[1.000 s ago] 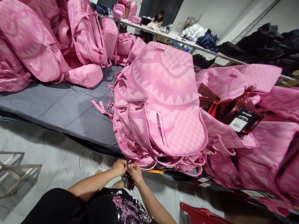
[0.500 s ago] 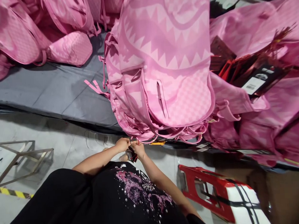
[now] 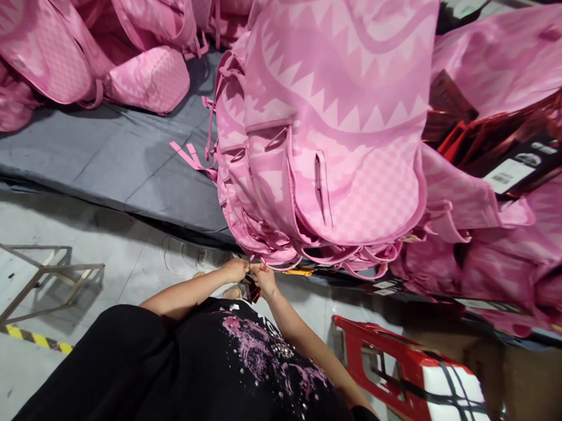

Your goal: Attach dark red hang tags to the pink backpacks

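Observation:
A large pink camouflage backpack [image 3: 305, 139] with a pale zigzag print lies on the grey-covered table [image 3: 116, 157], its straps and loops at the near edge. Just below that edge, my left hand [image 3: 237, 270] is closed in a pinch; what its fingertips hold is too small to make out. Almost touching it, my right hand [image 3: 264, 279] is also closed, with a dark hang tag [image 3: 254, 293] with red parts dangling beneath its fingers. The tag's cord is hardly visible between the hands.
More pink backpacks [image 3: 153, 78] are piled at the back left and on the right. A bundle of red and black tags [image 3: 511, 158] lies on the right-hand ones. A red stool [image 3: 385, 363] with a strapped white top and a metal-framed stool [image 3: 41, 269] stand on the floor.
The view has shifted, so the backpacks appear further right. My hands stay pinched together at the backpack's near edge, with only slight finger movement.

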### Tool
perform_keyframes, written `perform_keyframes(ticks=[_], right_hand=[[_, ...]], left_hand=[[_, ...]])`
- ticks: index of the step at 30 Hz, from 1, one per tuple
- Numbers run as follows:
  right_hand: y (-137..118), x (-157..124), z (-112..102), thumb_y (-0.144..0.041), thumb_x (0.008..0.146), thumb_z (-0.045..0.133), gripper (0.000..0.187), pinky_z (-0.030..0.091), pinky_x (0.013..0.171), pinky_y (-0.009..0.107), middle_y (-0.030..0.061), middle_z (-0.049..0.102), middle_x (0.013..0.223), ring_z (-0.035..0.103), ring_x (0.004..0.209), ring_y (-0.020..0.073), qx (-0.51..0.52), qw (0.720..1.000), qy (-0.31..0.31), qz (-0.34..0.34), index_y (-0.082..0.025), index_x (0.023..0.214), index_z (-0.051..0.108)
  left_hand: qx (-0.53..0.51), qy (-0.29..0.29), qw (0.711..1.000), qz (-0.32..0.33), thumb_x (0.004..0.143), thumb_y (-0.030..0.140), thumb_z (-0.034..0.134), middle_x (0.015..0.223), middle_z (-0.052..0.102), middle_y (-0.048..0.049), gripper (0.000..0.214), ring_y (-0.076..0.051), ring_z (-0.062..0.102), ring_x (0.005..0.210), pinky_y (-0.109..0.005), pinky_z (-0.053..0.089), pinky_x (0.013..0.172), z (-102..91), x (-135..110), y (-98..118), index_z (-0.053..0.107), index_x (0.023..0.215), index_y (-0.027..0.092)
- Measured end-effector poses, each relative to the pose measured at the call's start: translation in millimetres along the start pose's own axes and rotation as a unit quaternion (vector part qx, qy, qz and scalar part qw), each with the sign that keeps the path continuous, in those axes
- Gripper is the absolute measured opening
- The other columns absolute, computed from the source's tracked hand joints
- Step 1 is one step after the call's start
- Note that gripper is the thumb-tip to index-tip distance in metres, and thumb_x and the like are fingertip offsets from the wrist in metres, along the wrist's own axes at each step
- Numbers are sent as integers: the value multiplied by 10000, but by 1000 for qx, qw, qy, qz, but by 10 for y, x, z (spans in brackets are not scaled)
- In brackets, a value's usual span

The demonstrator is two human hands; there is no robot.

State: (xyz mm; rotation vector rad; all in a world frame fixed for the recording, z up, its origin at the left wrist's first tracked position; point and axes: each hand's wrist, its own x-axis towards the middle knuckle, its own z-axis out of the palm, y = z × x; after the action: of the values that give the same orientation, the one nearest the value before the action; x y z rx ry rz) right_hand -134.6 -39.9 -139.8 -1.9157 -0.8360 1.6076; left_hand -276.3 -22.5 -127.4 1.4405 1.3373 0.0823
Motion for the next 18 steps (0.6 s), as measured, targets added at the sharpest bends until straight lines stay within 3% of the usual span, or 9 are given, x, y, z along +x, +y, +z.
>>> perform_keyframes(ticks=[18], right_hand=[[-41, -60, -3, -293, 974, 597, 267, 208, 337, 135, -108, 388, 551, 277, 379, 14, 13, 999, -1, 35, -133, 770, 536]], left_hand=[[3, 28, 1000, 1, 947, 388, 578, 1012, 661, -53, 276, -161, 640, 927, -376, 549, 872, -28, -125, 67, 639, 1040, 135]])
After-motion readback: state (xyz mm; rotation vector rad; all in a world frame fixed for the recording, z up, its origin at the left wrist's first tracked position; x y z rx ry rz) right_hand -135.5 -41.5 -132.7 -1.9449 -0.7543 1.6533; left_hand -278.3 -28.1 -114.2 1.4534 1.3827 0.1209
